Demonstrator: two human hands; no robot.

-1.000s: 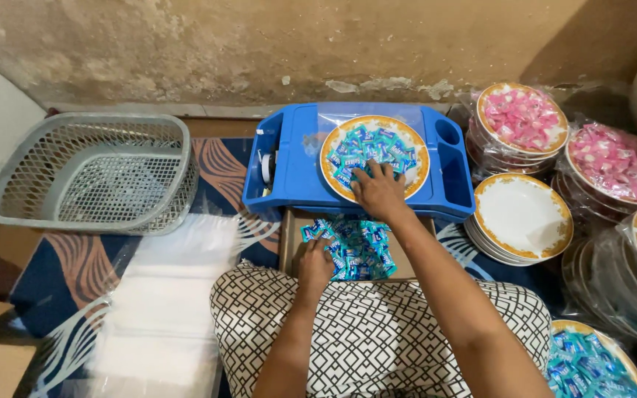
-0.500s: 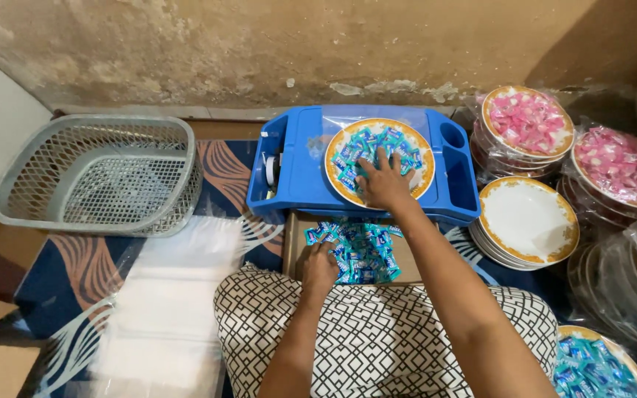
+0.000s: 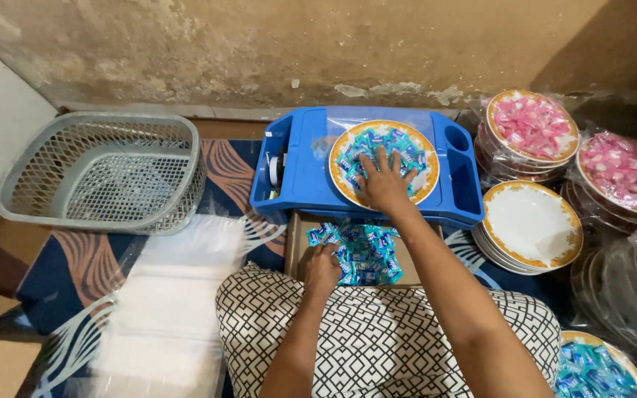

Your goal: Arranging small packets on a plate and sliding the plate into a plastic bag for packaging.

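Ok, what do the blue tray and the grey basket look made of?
Blue tray: moulded plastic by the look, smooth and slightly glossy, with rounded built-in compartments. Grey basket: likely plastic too, matte, with a one-piece lattice of open holes in walls and floor.

Soft, even indoor light fills the frame, brightest on the pale strip of wall at the upper left. The upper right corner falls into brown shadow. Faint glare glints off the clear plastic wrap over the stacked gold-rimmed plates [image 3: 621,177] at the right. Focus is sharp centrally; straight edges bow slightly toward the corners.
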